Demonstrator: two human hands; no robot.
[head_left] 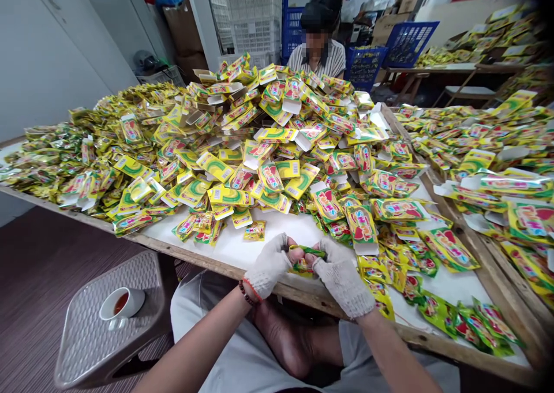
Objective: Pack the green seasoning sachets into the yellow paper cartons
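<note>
One head-worn view, forward and down, near the table (pixel 234 250)

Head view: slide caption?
Gloved left hand and right hand hold a green packet before heaped yellow cartons on a white tabletop.

The packet (pixel 309 250) was glossy, film-like plastic, as were the sachets (pixel 439 312), crinkled and shiny. The boxes (pixel 331 202) looked like thin printed card, smooth with a slight sheen. The gloves (pixel 265 267) were matt, rough knitted cloth; the trousers (pixel 199 309), matt cloth too. The table's rim (pixel 190 258) was worn bare wood, its top (pixel 236 249) smooth and pale. The stool (pixel 97 329) was plastic with a bumpy, woven-look seat, the mug (pixel 137 302) smooth and glossy. The crates (pixel 255 35) were openwork plastic.
</note>
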